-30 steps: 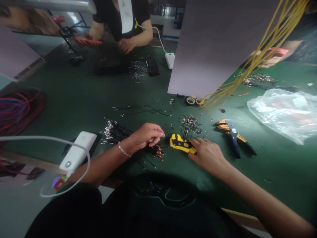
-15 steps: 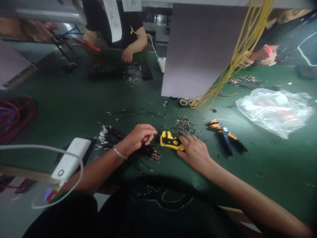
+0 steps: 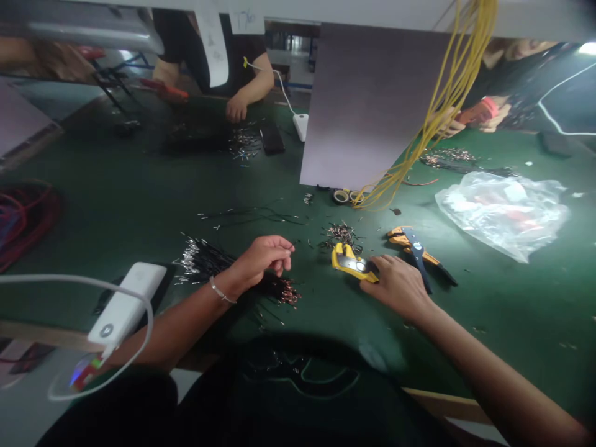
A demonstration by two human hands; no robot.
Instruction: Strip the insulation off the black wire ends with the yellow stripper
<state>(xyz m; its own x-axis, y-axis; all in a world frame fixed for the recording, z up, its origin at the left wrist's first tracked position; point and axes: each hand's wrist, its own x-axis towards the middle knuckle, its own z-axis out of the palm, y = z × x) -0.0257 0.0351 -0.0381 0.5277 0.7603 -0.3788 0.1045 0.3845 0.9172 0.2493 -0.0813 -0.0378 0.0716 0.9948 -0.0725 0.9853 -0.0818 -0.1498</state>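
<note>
One far label (image 3: 246, 22) is seemingly reading "T76". My right hand (image 3: 398, 282) is gripping the yellow tool (image 3: 347, 263), right of the black wires (image 3: 212, 257); my left hand (image 3: 269, 257) is pinching shut above them, contents unclear.

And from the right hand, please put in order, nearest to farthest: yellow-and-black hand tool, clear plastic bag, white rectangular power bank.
1. Yellow-and-black hand tool: held in the right hand.
2. Clear plastic bag: ahead, to the right.
3. White rectangular power bank: far left.
</note>
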